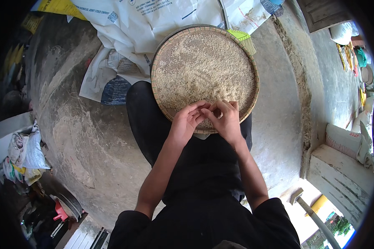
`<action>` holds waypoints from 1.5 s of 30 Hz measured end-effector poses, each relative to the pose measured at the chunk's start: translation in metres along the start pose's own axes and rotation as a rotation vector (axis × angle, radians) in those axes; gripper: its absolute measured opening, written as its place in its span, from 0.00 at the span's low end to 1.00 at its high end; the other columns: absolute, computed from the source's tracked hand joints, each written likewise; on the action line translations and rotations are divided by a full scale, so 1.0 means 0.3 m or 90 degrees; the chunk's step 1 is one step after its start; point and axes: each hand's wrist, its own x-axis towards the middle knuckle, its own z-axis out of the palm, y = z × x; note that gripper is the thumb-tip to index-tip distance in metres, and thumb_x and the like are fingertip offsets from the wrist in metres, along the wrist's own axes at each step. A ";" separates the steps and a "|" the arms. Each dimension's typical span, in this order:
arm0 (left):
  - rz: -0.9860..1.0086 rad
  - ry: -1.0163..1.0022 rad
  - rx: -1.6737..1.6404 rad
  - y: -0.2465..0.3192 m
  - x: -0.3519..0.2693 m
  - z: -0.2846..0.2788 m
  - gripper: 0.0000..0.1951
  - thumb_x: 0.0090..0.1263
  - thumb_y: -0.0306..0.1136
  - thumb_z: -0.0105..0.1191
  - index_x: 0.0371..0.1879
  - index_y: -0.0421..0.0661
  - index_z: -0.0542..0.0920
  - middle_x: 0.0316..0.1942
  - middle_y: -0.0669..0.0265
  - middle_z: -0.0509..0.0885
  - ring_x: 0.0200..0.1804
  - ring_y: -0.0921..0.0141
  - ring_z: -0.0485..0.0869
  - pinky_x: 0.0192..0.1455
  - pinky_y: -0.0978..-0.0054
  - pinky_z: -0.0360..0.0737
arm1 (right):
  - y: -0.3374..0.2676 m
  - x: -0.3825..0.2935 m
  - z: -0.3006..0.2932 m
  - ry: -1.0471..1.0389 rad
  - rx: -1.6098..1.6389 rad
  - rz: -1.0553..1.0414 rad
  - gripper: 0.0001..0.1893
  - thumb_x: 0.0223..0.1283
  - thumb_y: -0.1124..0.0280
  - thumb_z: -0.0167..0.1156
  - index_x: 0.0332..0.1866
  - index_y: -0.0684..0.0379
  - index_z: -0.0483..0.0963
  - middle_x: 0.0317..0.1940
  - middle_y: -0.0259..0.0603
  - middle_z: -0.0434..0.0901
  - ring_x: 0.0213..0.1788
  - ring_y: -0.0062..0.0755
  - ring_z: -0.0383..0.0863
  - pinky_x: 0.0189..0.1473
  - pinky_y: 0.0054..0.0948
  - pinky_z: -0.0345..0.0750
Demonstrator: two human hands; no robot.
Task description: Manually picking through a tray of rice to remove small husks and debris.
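Note:
A round bamboo winnowing tray (257, 81) rests over my knees, with pale grains (205, 65), apparently rice, spread across it. The grain lies thinner towards the upper left, where the tray's brown base shows through. Above the near part of the tray, my left hand (189, 117) is half curled with its palm turned inward. Close against it is my right hand (224, 116), thumb and fingers bent towards the left fingertips. The fingertips of both hands meet or nearly meet. Whether small grains are held between them is too fine to tell.
White printed woven sacks (127, 34) lie on the concrete floor (90, 137) beyond the tray. A broom with a lime-green collar (240, 35) lies at the tray's far right edge. Stuffed bags (34, 152) are at left; a pale ledge (339, 174) bearing a sack stands right.

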 end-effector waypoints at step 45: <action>0.007 -0.012 -0.057 0.020 -0.018 -0.025 0.23 0.81 0.35 0.36 0.61 0.24 0.68 0.58 0.40 0.76 0.64 0.53 0.77 0.73 0.57 0.72 | 0.042 0.039 0.024 0.051 0.196 0.243 0.11 0.67 0.68 0.63 0.43 0.69 0.80 0.27 0.38 0.83 0.29 0.19 0.77 0.34 0.23 0.74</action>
